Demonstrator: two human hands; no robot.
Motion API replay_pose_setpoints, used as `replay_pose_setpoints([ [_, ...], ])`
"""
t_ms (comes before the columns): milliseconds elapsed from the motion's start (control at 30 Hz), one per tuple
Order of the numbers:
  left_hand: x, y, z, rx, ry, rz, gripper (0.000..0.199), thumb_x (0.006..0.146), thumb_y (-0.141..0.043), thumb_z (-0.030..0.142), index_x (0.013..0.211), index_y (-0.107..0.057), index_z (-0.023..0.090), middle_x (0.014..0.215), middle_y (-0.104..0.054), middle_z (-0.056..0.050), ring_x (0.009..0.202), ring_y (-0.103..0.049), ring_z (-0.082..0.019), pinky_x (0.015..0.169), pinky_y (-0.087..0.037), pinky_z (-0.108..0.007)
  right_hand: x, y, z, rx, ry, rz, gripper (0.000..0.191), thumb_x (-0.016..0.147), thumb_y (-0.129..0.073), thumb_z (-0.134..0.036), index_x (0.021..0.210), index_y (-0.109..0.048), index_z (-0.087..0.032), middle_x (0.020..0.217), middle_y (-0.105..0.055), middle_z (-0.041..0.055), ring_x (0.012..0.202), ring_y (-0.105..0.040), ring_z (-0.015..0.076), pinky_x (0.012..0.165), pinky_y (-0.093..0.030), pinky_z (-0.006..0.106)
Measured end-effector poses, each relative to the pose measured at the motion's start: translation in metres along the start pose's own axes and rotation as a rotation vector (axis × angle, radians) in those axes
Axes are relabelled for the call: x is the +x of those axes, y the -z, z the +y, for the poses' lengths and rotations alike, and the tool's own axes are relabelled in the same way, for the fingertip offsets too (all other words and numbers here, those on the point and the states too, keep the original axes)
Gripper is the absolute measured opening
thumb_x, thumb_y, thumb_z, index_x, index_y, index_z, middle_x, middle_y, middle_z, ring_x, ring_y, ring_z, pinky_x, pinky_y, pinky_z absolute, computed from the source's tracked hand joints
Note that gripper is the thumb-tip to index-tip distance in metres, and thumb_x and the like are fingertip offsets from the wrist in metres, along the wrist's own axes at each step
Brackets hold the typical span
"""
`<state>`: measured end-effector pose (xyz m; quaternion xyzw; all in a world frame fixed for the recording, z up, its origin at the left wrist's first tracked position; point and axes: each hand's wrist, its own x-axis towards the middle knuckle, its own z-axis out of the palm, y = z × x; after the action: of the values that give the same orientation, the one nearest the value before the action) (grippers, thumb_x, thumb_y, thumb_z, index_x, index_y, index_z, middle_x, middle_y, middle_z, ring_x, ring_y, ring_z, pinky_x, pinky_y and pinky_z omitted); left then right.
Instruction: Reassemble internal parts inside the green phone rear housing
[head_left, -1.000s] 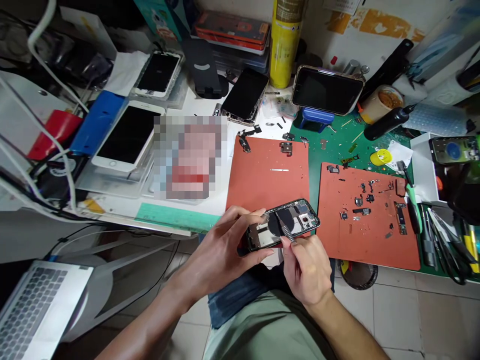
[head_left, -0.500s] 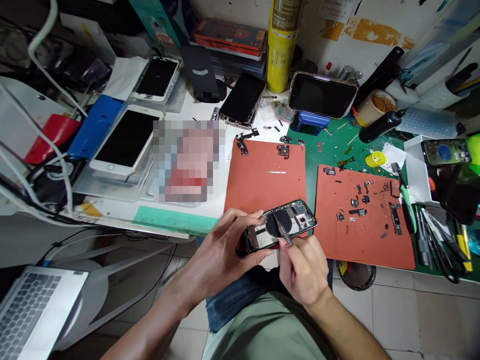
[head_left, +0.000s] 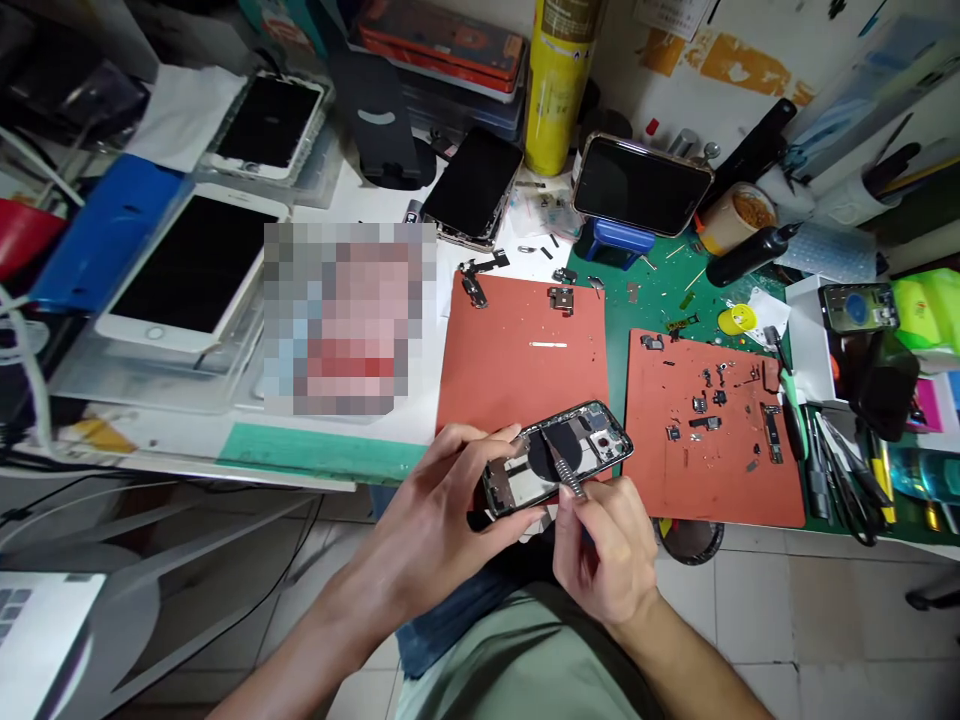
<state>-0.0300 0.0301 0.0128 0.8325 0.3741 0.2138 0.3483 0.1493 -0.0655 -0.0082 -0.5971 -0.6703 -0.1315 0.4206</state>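
My left hand [head_left: 435,520] grips an opened phone body [head_left: 600,445] by its near end, holding it over the front edge of the workbench. Its inside faces up, with a dark round coil and small boards showing. My right hand [head_left: 604,545] pinches metal tweezers [head_left: 561,468] whose tips rest inside the phone near the round coil. The phone hovers just above the near corner of the left red mat [head_left: 525,350].
A second red mat [head_left: 720,470] at right carries several small phone parts and screws. Several phones and screens lie at the back and left, with a yellow can [head_left: 555,85], a phone on a blue stand [head_left: 637,185] and tools [head_left: 832,460] at right. A laptop [head_left: 37,630] sits low left.
The view has shifted left and down a little. Both hands keep their hold; the tweezers' tips stay inside the phone body with only slight movement.
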Motion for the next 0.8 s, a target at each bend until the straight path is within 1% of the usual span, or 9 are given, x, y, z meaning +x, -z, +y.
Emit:
replay_pose_setpoints([
  [67, -0.0002, -0.0005, -0.0003, 0.001, 0.007, 0.006, 0.056, 0.086, -0.087, 0.024, 0.132, -0.057, 0.030, 0.131, -0.070, -0.005, 0.122, -0.075, -0.025, 0.101, -0.068, -0.044, 0.0007, -0.0003, -0.0007, 0.011, -0.009, -0.012, 0.030, 0.092, -0.070, -0.001, 0.118, -0.061, -0.012, 0.091, -0.069, 0.0131, 0.076, -0.060, 0.0208, 0.062, -0.052, 0.035],
  [200, -0.0010, -0.0021, -0.0011, -0.014, 0.013, 0.017, 0.050, 0.090, -0.085, 0.028, 0.132, -0.057, 0.030, 0.131, -0.069, -0.006, 0.121, -0.075, -0.025, 0.100, -0.068, -0.045, 0.0021, -0.0021, -0.0008, 0.018, -0.018, 0.011, 0.031, 0.093, -0.071, -0.002, 0.120, -0.060, -0.012, 0.089, -0.067, 0.0096, 0.074, -0.059, 0.0195, 0.062, -0.052, 0.034],
  [300, -0.0012, -0.0034, -0.0020, -0.022, -0.016, 0.035, 0.050, 0.092, -0.084, 0.030, 0.133, -0.056, 0.028, 0.132, -0.069, -0.008, 0.122, -0.075, -0.026, 0.102, -0.067, -0.047, 0.0025, -0.0031, -0.0005, 0.021, -0.032, 0.027, 0.031, 0.091, -0.071, 0.000, 0.118, -0.061, -0.012, 0.092, -0.068, 0.0118, 0.077, -0.060, 0.0207, 0.063, -0.052, 0.035],
  [433, -0.0016, -0.0032, -0.0023, -0.033, -0.018, 0.029, 0.050, 0.093, -0.085, 0.032, 0.134, -0.056, 0.028, 0.132, -0.069, -0.009, 0.123, -0.073, -0.027, 0.103, -0.066, -0.049, 0.0019, -0.0020, -0.0002, 0.033, -0.028, 0.017, 0.030, 0.091, -0.070, 0.000, 0.117, -0.061, -0.012, 0.091, -0.067, 0.0107, 0.075, -0.061, 0.0200, 0.062, -0.053, 0.034],
  [500, -0.0022, -0.0029, -0.0021, -0.039, -0.011, 0.027, 0.050, 0.093, -0.085, 0.031, 0.133, -0.056, 0.028, 0.133, -0.069, -0.009, 0.123, -0.073, -0.027, 0.103, -0.066, -0.050, 0.0011, -0.0007, -0.0001, 0.038, -0.040, 0.010, 0.031, 0.091, -0.071, 0.000, 0.117, -0.061, -0.013, 0.094, -0.068, 0.0117, 0.078, -0.062, 0.0209, 0.064, -0.054, 0.036],
  [633, -0.0030, -0.0037, -0.0017, -0.050, 0.003, 0.026, 0.050, 0.092, -0.084, 0.028, 0.134, -0.056, 0.028, 0.134, -0.069, -0.009, 0.122, -0.073, -0.026, 0.103, -0.066, -0.049, -0.0001, 0.0012, 0.0002, 0.037, -0.073, -0.021, 0.033, 0.092, -0.071, -0.001, 0.118, -0.059, -0.017, 0.093, -0.068, 0.0090, 0.078, -0.061, 0.0200, 0.065, -0.054, 0.035],
  [700, -0.0031, -0.0045, -0.0016, -0.049, 0.004, 0.029, 0.052, 0.091, -0.085, 0.025, 0.134, -0.057, 0.028, 0.133, -0.070, -0.008, 0.122, -0.072, -0.026, 0.103, -0.066, -0.048, 0.0001, 0.0014, 0.0006, 0.051, -0.077, -0.010, 0.032, 0.092, -0.072, -0.002, 0.118, -0.059, -0.017, 0.095, -0.068, 0.0098, 0.078, -0.061, 0.0204, 0.065, -0.054, 0.035],
  [800, -0.0026, -0.0058, -0.0016, -0.042, -0.016, 0.040, 0.056, 0.089, -0.087, 0.021, 0.135, -0.056, 0.027, 0.134, -0.071, -0.008, 0.123, -0.072, -0.025, 0.103, -0.066, -0.046, 0.0013, 0.0008, 0.0011, 0.082, -0.062, -0.001, 0.032, 0.090, -0.072, 0.001, 0.114, -0.059, -0.016, 0.091, -0.067, 0.0088, 0.075, -0.059, 0.0192, 0.063, -0.051, 0.033],
])
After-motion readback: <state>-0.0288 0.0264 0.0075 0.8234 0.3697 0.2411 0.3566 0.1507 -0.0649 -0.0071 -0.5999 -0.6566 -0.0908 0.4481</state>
